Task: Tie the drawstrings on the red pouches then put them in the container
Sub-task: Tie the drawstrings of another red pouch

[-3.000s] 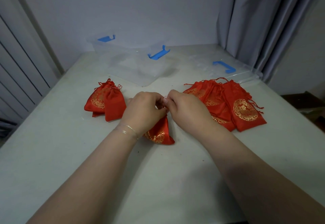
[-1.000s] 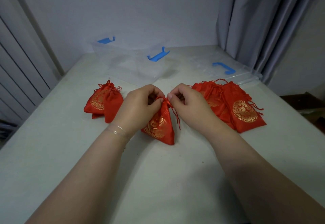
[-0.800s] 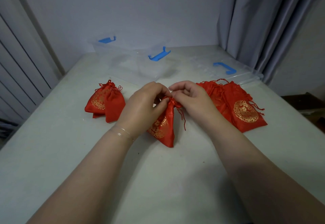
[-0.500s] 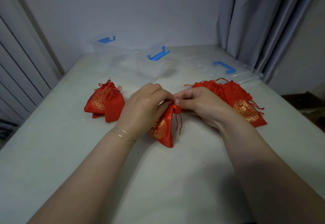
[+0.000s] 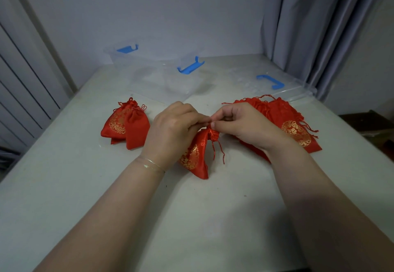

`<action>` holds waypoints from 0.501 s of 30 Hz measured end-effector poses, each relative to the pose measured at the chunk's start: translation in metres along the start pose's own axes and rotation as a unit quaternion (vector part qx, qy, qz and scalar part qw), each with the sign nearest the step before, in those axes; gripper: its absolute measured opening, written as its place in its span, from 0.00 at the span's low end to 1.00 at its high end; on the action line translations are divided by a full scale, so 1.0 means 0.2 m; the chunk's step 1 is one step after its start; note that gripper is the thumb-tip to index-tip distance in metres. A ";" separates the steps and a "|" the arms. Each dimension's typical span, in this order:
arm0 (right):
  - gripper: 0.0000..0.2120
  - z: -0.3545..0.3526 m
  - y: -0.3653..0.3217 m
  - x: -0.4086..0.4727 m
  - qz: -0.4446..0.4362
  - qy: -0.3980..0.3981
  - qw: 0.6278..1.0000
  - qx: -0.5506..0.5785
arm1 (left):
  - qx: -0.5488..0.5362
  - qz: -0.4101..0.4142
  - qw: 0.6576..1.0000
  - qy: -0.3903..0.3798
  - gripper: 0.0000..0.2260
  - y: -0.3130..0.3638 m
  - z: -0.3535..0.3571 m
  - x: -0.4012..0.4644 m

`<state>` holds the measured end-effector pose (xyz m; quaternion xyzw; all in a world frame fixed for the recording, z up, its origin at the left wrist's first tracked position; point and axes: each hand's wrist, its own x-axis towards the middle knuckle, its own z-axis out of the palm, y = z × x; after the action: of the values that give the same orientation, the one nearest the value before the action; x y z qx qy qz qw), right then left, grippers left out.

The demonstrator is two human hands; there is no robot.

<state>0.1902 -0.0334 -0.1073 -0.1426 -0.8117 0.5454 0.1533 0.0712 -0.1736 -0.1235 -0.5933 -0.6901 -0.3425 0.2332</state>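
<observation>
Both grips pinched on the drawstrings: left hand (image 5: 170, 130), right hand (image 5: 241, 125), at the cinched neck of the centre pouch (image 5: 195, 154) on the counter (image 5: 213, 218). Knot looks unfinished. Tied pair (image 5: 125, 124) left, flat pile (image 5: 294, 126) right. Container (image 5: 162, 73) holds nothing yet.

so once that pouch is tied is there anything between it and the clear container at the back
Nothing visible stands in the way. The red pouch, pinched at its neck by the left hand and right hand, has bare table behind it up to the clear container. The other pouch piles lie off to either side.
</observation>
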 end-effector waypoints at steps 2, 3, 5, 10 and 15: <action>0.08 0.03 0.00 0.01 -0.006 0.016 1.000 -0.010 | -0.001 -0.009 1.000 0.005 0.06 0.00 0.00 0.00; 0.08 0.04 0.00 0.01 -0.011 0.027 0.999 -0.023 | -0.003 -0.014 1.000 0.004 0.07 0.00 0.00 0.00; 0.08 0.07 0.00 0.02 -0.023 0.060 0.996 -0.066 | -0.007 -0.038 0.999 0.001 0.10 0.01 -0.01 0.01; 0.03 0.08 0.00 0.02 -0.039 0.116 0.981 -0.153 | -0.029 -0.117 0.992 -0.032 0.09 0.02 -0.02 0.00; 0.02 0.09 -0.02 0.01 -0.071 0.147 0.944 -0.288 | -0.009 -0.135 0.988 -0.071 0.03 0.04 0.00 0.01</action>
<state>0.1810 -0.0495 -0.1103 -0.2015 -0.9104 0.2495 0.2615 0.0787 -0.1724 -0.1197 -0.5196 -0.7756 -0.3342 0.1295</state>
